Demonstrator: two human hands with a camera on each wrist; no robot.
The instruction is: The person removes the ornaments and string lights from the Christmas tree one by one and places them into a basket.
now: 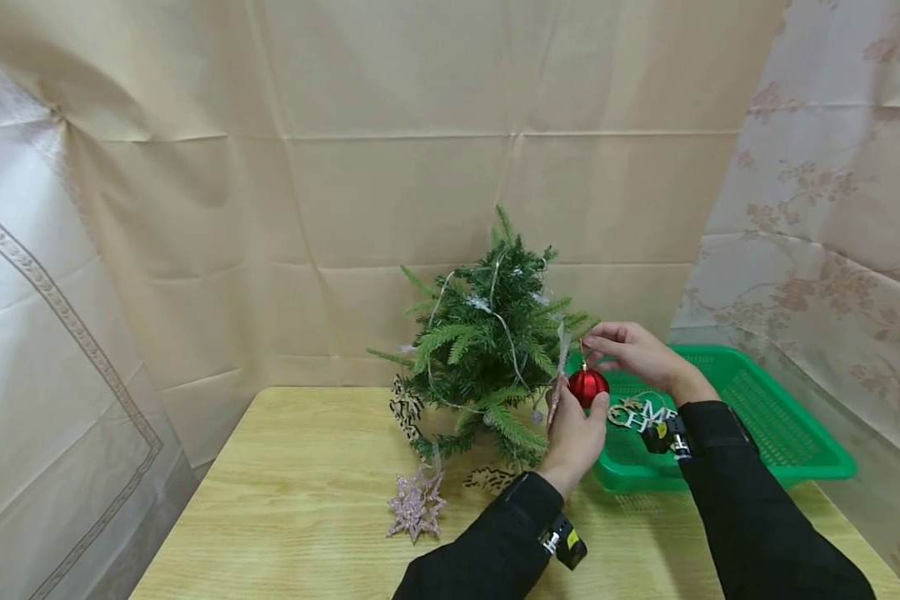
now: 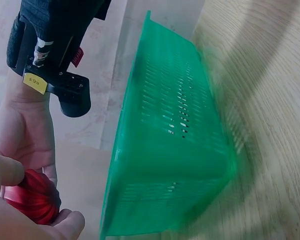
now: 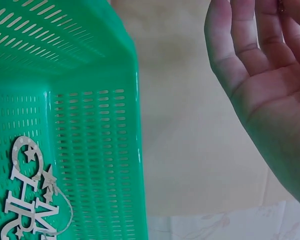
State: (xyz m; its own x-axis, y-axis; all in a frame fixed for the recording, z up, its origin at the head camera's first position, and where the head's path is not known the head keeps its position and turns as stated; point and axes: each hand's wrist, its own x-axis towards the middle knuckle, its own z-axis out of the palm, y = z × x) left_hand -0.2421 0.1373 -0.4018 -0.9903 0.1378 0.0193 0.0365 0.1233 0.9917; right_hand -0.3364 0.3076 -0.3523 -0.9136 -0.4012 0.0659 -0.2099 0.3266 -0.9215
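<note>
A red ribbed Christmas ball (image 1: pixel 588 387) hangs upright at the right side of a small Christmas tree (image 1: pixel 468 367). My left hand (image 1: pixel 576 435) grips the ball from below; in the left wrist view, thumb and fingertips close on its glossy red side (image 2: pixel 37 197). Just above, my right hand (image 1: pixel 643 357) pinches the thin loop at the top of the ball, beside a branch tip. The right wrist view has that hand's palm (image 3: pixel 277 85), with the ball out of frame. A pinkish ornament (image 1: pixel 555 400) hangs beside the left fingers, partly hidden.
A green plastic basket (image 1: pixel 783 417) stands at the right, with white letter ornaments (image 1: pixel 637 414) inside. Pink glitter stars (image 1: pixel 416 504) hang low at the tree's front, near patterned ornaments (image 1: pixel 487 478). Behind the wooden table (image 1: pixel 292 492) hangs a beige cloth (image 1: pixel 390 167).
</note>
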